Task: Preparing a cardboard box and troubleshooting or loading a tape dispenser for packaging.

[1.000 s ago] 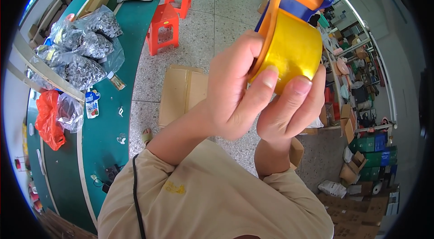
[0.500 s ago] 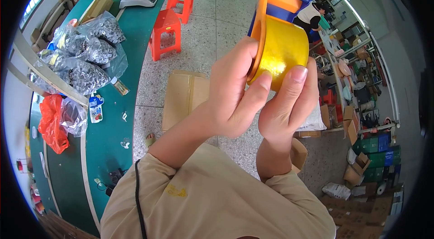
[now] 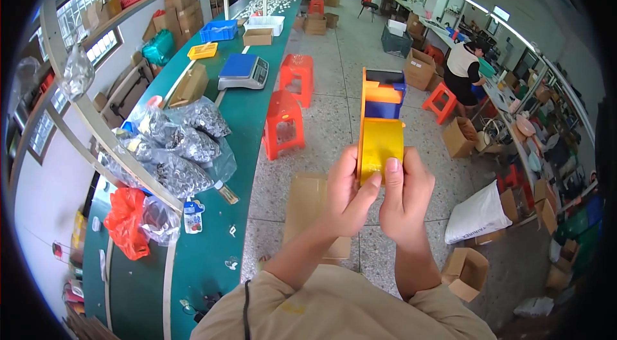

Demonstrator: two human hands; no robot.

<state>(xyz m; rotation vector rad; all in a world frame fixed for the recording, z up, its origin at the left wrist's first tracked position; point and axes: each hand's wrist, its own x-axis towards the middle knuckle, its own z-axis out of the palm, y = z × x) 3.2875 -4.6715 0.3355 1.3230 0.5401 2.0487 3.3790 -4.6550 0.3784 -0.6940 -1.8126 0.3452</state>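
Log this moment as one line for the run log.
left hand: grips yellow tape roll | right hand: grip on same roll | orange plastic tape dispenser: raised above cardboard box

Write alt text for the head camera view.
Two bare hands, left hand and right hand, grip a yellow tape roll in an orange dispenser over a speckled floor. To the left runs a long green workbench with bags of metal parts.

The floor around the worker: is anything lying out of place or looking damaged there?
Yes. A flattened cardboard box lies on the floor just below the hands, and an open carton is tipped on its side beside a white sack. The tape dispenser held in both hands looks intact.
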